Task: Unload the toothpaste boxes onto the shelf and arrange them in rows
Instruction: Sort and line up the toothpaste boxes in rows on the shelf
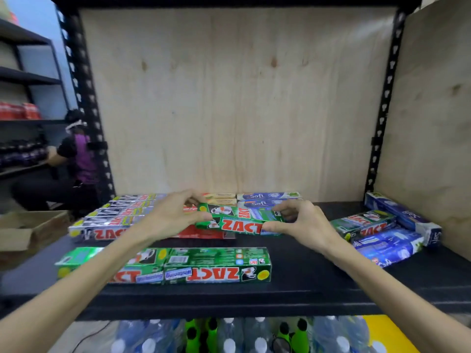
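1. Nearest me, below my wrists: two green boxes (165,266) lie flat on the shelf (318,281), end to end and touching. Long axes run left-right, parallel to the shelf's front edge; the print reads upside down from here. I judge this a started front row.

2. My left hand (170,217) pinches the left end of the held green box (242,220), thumb under, fingers curled over the top. My right hand (303,222) pinches the right end the same way. One grip per end lets me steer its angle.

3. The held box sits between my hands, just above the shelf. Long axis left-right, left end tipped slightly away from me. The ZACT logo faces me, upright. Whether its underside touches anything, I cannot tell.

4. Just beyond and under my left hand: a red box (204,234), flat, partly hidden.

5. Left of my left hand: silver boxes (112,220) side by side, axes left-right, stepping toward the back.

6. Right of my right hand: a loose pile of green and blue boxes (377,233) at mixed angles. Probably still unsorted.

7. Beyond my fingers, against the plywood back (242,98): blue Safi boxes (267,198) and cream boxes (220,198), stacked, axes left-right.
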`<action>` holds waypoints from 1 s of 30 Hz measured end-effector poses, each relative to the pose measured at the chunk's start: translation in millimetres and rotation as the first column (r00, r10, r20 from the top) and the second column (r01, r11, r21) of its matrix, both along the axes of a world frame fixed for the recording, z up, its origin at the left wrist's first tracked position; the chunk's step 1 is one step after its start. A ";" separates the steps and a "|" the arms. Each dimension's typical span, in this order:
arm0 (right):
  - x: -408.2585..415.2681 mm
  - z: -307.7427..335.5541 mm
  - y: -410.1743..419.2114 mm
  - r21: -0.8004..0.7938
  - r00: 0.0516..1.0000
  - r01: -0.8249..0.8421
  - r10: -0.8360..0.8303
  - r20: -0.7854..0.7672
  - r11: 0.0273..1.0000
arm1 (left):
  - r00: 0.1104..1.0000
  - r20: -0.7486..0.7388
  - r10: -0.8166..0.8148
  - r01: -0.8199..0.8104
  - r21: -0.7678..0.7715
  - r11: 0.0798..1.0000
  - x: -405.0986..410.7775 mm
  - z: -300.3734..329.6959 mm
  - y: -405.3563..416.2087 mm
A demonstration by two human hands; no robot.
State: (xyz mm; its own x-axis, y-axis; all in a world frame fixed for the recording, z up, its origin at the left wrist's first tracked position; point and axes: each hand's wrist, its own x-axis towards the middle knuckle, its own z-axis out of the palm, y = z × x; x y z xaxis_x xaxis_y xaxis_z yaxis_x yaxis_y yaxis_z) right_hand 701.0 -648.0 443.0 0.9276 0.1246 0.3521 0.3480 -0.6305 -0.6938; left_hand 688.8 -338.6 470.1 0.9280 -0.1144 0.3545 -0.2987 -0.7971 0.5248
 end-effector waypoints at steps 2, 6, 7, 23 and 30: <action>-7.2 -6.0 28.5 0.017 0.996 -0.061 0.062 -0.062 0.998 | 0.998 -0.060 0.006 -0.007 -0.001 1.000 -14.3 -5.1 30.8; -12.2 -17.1 75.7 -0.001 0.985 -0.136 0.135 -0.108 0.991 | 0.982 -0.186 0.029 -0.041 -0.062 0.997 -32.9 -14.4 78.3; -12.7 -18.6 82.9 0.010 0.981 -0.148 0.148 -0.123 0.989 | 0.976 -0.213 0.032 -0.049 -0.073 0.996 -35.1 -17.8 87.0; -25.7 -18.4 59.8 -0.056 0.975 -0.224 0.224 -0.009 0.973 | 0.994 -0.082 -0.078 0.065 -0.153 0.986 -48.4 -18.9 29.8; -39.1 -5.9 -28.7 -0.190 0.983 -0.021 0.054 0.174 0.981 | 0.980 -0.026 -0.196 0.187 -0.201 0.962 -35.0 -21.5 -64.6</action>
